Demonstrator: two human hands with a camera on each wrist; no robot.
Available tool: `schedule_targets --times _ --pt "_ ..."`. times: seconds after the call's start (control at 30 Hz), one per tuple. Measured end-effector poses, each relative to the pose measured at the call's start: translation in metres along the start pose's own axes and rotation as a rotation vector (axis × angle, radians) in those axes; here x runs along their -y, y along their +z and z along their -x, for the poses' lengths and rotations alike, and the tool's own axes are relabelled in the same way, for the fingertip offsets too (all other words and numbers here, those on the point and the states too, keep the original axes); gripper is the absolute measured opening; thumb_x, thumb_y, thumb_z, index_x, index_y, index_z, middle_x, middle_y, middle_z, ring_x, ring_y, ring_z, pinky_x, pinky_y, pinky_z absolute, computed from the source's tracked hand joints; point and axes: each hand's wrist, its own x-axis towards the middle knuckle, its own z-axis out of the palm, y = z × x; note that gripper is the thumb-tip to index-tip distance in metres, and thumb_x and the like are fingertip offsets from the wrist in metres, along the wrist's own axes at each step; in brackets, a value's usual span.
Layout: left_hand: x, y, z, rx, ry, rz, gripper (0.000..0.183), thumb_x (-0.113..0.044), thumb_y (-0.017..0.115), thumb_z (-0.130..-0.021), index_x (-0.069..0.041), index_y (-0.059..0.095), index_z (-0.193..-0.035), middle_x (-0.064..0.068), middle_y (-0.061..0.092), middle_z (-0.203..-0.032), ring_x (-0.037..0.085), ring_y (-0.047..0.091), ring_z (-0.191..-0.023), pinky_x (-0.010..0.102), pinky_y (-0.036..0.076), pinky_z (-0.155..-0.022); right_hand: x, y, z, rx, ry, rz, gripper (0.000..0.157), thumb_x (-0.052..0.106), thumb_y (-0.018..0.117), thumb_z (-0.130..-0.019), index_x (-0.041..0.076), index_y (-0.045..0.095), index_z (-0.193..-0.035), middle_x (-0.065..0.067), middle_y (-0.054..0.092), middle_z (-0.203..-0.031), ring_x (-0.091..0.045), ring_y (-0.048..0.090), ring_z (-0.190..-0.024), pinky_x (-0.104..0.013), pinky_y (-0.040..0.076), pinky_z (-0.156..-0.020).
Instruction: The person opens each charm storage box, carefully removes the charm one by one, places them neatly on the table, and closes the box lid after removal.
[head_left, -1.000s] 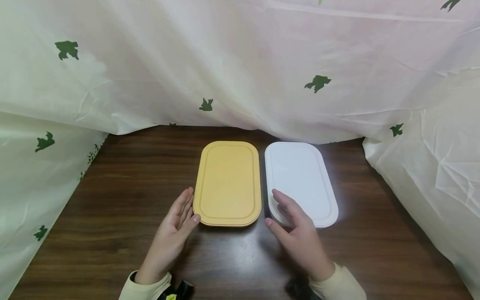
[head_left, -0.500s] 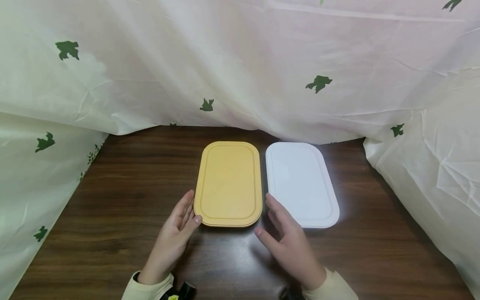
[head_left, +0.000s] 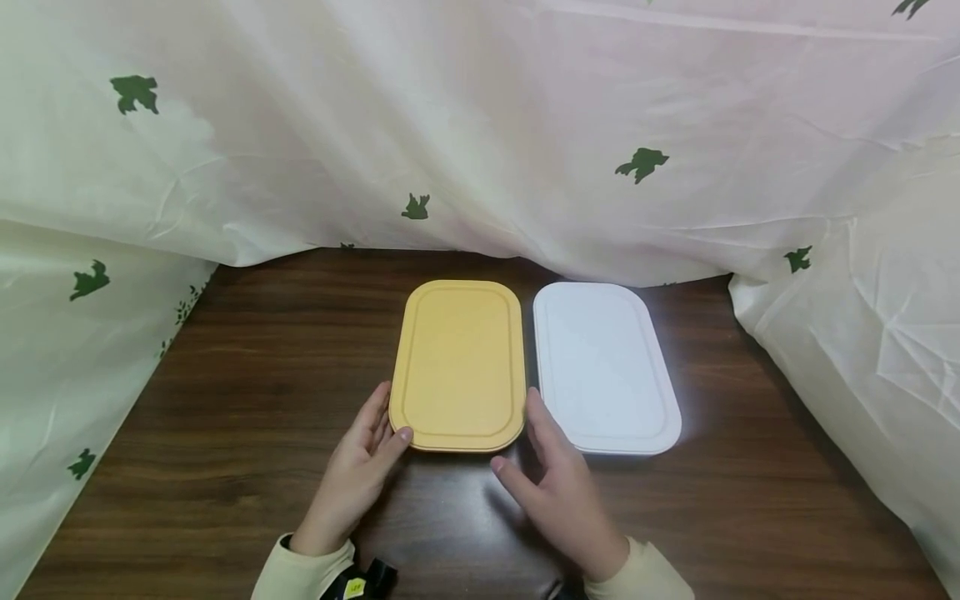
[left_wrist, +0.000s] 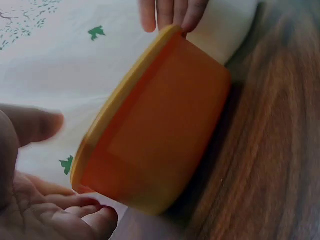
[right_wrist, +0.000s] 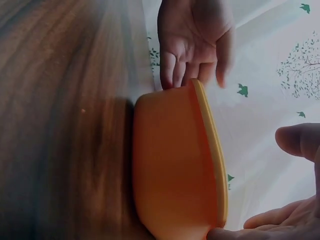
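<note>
A rectangular food storage container with a yellow lid (head_left: 459, 362) stands on the table; the wrist views show its orange body (left_wrist: 160, 130). My left hand (head_left: 348, 475) is at its near-left corner, fingers extended along the side wall and thumb close to the lid's edge. On the other side, my right hand (head_left: 558, 492) has its fingertips right at the container's right wall, thumb spread apart. In the right wrist view, its fingers (right_wrist: 280, 217) lie by the lid's rim. A white-lidded container (head_left: 606, 367) stands just to the right, beside the right hand's fingers.
The dark wood table (head_left: 262, 400) carries both containers. A pale cloth (head_left: 480, 125) with green bird shapes hangs behind it and along both sides. Black wrist straps show at the sleeves.
My right hand has moved left, from over the white lid to the gap beside the yellow-lidded container. The left hand has shifted slightly right, its thumb nearer the lid. Both containers stay in place.
</note>
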Motion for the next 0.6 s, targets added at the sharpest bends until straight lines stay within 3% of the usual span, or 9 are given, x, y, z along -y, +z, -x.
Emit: schedule_targets --times 0.17,0.6 --pt "0.0044 0.0006 -0.0003 0.017 0.025 -0.087 0.071 -0.006 0.055 -0.103 0.004 0.011 -0.158 0.019 0.011 -0.165 0.029 0.019 -0.149 0.014 0.028 -0.108 -0.0044 0.0046 0.0017 -0.010 0.028 -0.003 0.088 0.008 0.076 -0.089 -0.008 0.021 -0.155 -0.025 0.018 -0.161 -0.027 0.026 -0.147 -0.031 0.028 -0.111" --pt "0.0052 -0.0027 -0.0009 0.033 0.037 -0.098 0.072 -0.005 0.057 -0.102 0.002 0.013 -0.159 0.016 0.014 -0.165 0.027 0.022 -0.148 0.015 0.030 -0.107 -0.0052 0.0066 0.0011 -0.027 -0.040 -0.033 0.086 0.004 0.074 -0.090 -0.007 0.020 -0.156 -0.023 0.018 -0.162 -0.028 0.026 -0.148 -0.031 0.028 -0.112"
